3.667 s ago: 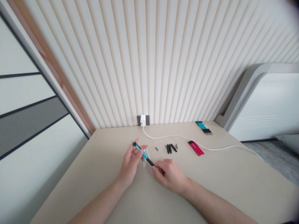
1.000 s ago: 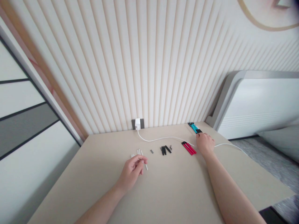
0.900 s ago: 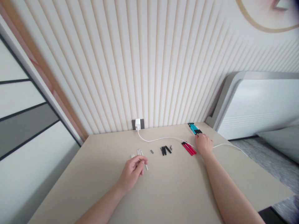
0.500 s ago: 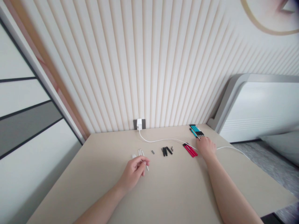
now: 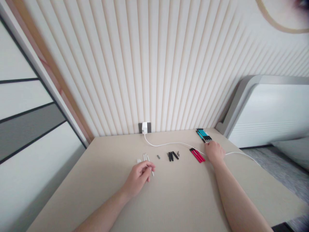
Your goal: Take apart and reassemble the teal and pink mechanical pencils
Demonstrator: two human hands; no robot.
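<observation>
**Lower centre of frame:** left hand [image 5: 138, 177], half closed, fingertips drawn together. Its fingers [image 5: 150, 166] sit over a thin white rod [image 5: 152, 173]; whether the rod is gripped or only touched cannot be told at this size.

**Upper right of the table, near the far edge:** right hand [image 5: 213, 152], palm down and loosely curved, holding nothing visible. Its fingertips lie just beside a bundle of teal-and-black pens [image 5: 203, 135], contact unclear.

**On the table [image 5: 183, 196], left to right:**
- a small white piece [image 5: 138, 160] and more upright-looking white rods [image 5: 145, 157], just beyond the left hand;
- one small grey part [image 5: 158, 157];
- black pen barrels [image 5: 171, 156], grouped, with tiny metal parts [image 5: 178, 153] alongside;
- red-and-black pens [image 5: 197, 155], bundled, just left of the right hand.

**Surroundings:** a white charger [image 5: 144, 128] in a wall socket at the table's far edge; its white cable [image 5: 169, 143] runs right across the table, passing behind the right hand. A ribbed panel wall fills the upper frame, with a sliding door at left and a white panelled unit at right.
</observation>
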